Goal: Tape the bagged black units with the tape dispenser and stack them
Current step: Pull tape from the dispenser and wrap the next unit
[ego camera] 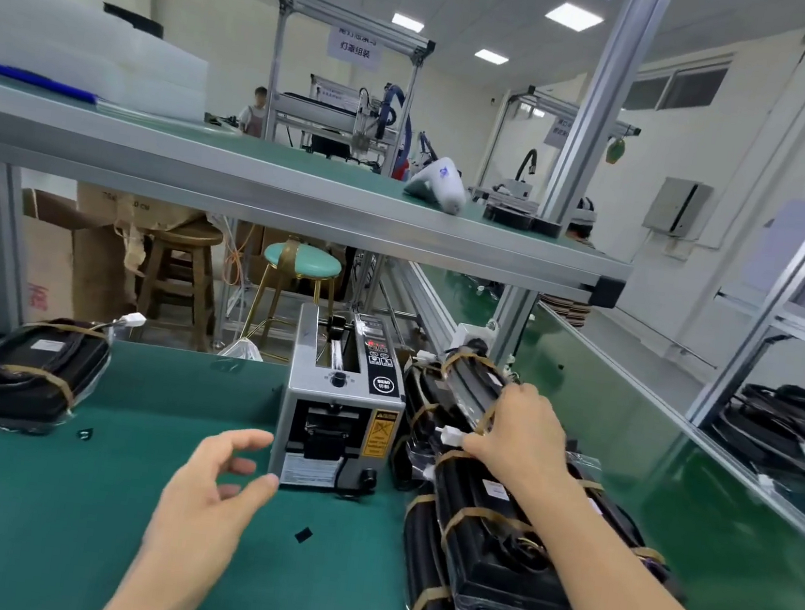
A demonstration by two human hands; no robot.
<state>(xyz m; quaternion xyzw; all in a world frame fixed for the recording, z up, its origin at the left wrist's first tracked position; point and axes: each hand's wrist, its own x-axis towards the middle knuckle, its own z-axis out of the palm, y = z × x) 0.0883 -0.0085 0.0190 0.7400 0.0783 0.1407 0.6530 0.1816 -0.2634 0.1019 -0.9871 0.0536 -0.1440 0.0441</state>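
A: Position of grey box-shaped electric tape dispenser (339, 411)?

B: Centre of green bench mat (36, 503), upright, front slot facing the person.

A: Left hand (210, 489)?

B: Hovers just in front of the dispenser, fingers loosely spread, holding nothing.

A: Right hand (516, 438)?

B: Rests on the pile of black units in clear plastic bags (492, 508) at the right, fingertips pinching a small white connector (450, 435).

A: Other units?

B: One taped bagged black unit (20, 369) lies flat at far left.
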